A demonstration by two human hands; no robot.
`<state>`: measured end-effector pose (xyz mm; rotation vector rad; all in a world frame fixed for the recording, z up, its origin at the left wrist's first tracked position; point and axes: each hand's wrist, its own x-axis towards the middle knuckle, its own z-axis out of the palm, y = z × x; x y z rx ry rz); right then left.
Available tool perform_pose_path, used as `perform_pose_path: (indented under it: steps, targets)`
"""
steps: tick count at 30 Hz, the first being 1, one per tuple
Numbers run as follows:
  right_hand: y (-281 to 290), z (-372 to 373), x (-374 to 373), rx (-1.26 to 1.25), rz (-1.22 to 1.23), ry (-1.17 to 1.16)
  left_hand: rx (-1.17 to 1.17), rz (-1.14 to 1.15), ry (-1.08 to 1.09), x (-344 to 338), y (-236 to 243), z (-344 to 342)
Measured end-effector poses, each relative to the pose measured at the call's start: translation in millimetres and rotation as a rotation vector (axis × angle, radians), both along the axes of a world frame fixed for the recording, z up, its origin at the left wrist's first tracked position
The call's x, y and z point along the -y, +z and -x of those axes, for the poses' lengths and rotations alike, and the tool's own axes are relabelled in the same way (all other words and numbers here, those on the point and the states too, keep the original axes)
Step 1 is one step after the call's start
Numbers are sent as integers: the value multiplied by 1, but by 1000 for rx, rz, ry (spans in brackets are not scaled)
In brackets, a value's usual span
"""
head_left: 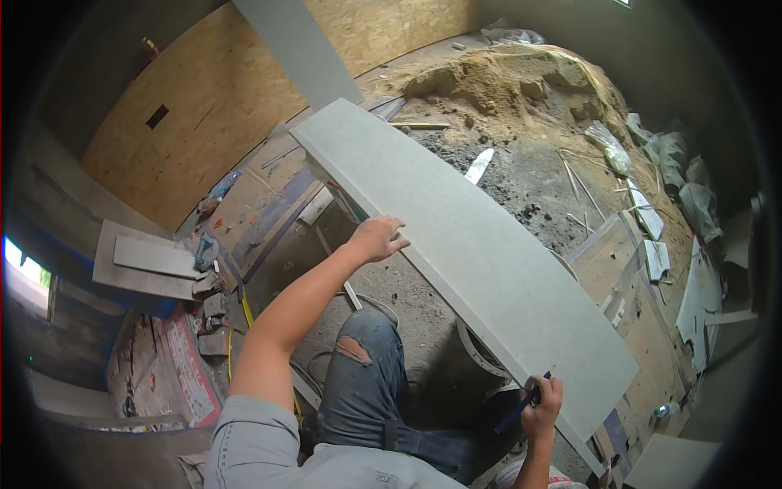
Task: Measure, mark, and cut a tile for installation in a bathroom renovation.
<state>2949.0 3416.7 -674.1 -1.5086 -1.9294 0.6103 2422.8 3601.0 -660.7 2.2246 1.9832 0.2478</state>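
- Head view, which I monitor remotely: a long grey slab [481, 253] lies diagonally across the centre, from upper left to lower right, in front of the person's bent legs.
- A narrow lighter band runs along the slab's near edge.
- Left hand [376, 240]: in contact with the near edge, toward the slab's upper-left half, fingers lying on the edge. I cannot tell whether it clamps the slab or merely rests there.
- Right hand [542, 411]: at the near edge toward the lower-right end, fingers closed around a slim dark blue pen-like tool [513, 414], held tilted.
- I note a round bucket [481, 349], partly hidden beneath the slab, between the two hands.
- The person wears jeans [358, 407] torn at one knee.
- Beyond the slab I record a sand heap [529, 81] and, to its left, a wood-chip board [236, 90].
- A second grey panel [297, 53] stands against that board.
- At left, I find a small pale panel [159, 256] lying on a larger one [107, 265].
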Motion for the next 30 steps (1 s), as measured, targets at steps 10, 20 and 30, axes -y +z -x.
perform_pose_path:
  steps: [10, 20, 30]
  targets:
    - [-8, 12, -3, 22, 19, -36, -15, -63, 94, -50, -1, 57]
    - [-18, 54, -42, 74, 97, -79, -23, -405, 730, -216, -31, 390]
    - [-59, 70, -77, 381, 248, -74, -50, -402, 654, -385, -87, 722]
